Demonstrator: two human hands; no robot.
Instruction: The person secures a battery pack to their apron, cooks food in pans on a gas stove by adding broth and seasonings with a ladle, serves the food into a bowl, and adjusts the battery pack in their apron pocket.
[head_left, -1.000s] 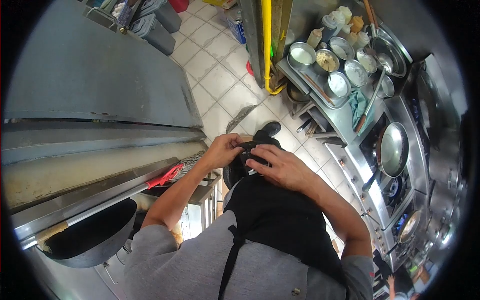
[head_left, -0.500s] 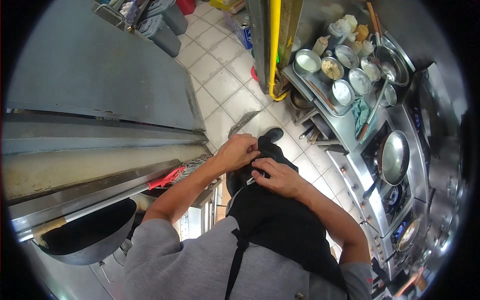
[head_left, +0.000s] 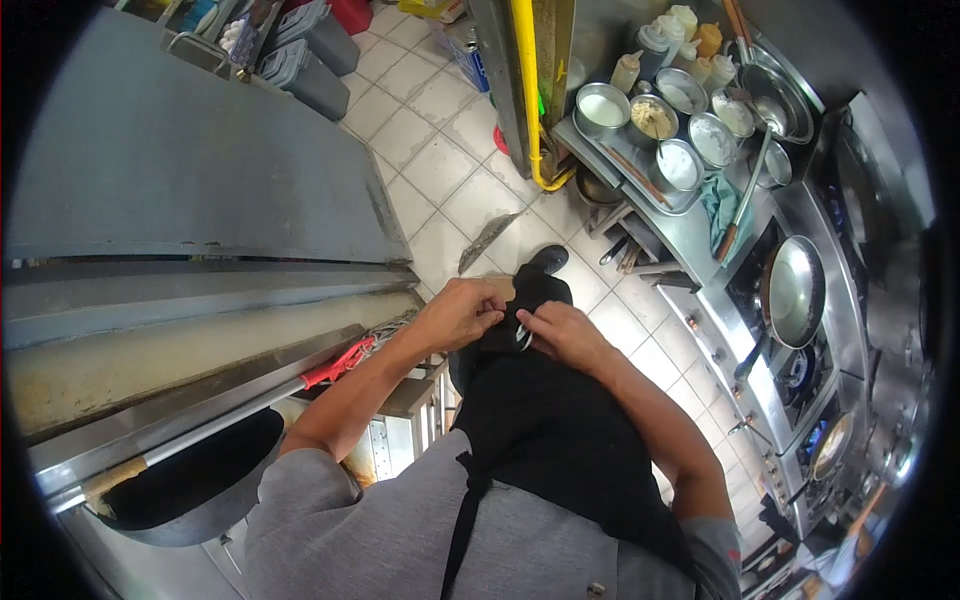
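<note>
A black apron [head_left: 560, 420] covers my front over a grey shirt. At its far edge, above the floor, my left hand [head_left: 462, 314] has its fingers curled in a pinch against the black cloth. What sits between those fingertips is too small to make out. Just to the right, my right hand [head_left: 568, 334] pinches the apron cloth between thumb and fingers. Beside its fingertips shows a small white patch [head_left: 522, 338]. The two hands are a short gap apart. Past them, the toe of a black shoe [head_left: 549, 259] rests on the tiles.
A frying pan [head_left: 795, 290] sits on the stove at right, with a smaller pan [head_left: 831, 447] nearer me. Metal bowls [head_left: 604, 108] and squeeze bottles crowd the counter beyond. A yellow pipe [head_left: 527, 90] stands ahead. At left are a grey cabinet [head_left: 190, 160] and a wok [head_left: 205, 500].
My hands have drawn slightly apart, the left moving a little left and the right a little right. The white patch shows more clearly by my right fingertips. The view has shifted slightly.
</note>
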